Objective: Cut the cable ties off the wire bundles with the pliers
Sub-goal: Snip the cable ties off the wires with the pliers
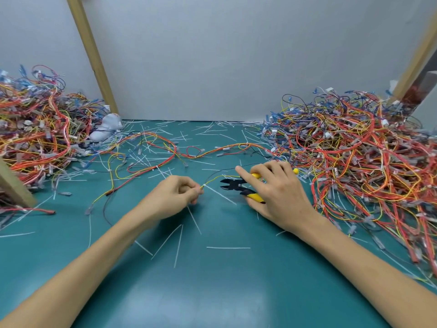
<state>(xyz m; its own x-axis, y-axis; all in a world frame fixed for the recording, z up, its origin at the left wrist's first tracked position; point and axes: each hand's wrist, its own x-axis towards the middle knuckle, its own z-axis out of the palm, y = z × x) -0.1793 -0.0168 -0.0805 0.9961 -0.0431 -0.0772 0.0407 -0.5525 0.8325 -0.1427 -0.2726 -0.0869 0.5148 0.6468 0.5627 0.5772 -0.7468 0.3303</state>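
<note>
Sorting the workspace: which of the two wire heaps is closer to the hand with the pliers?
The right wire heap. It lies right beside the right hand holding the pliers; the left wire heap sits across the table, beyond the left hand.

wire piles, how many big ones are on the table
2: one wire pile at the left by the wooden post, one wire pile at the right behind the right hand. Loose wires lie between.

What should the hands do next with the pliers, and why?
Probably slide the pliers in the right hand a little leftward onto the white tie. Their jaws look open and apart from it, while the left hand pinches the yellow wire just beside the tie.
</note>
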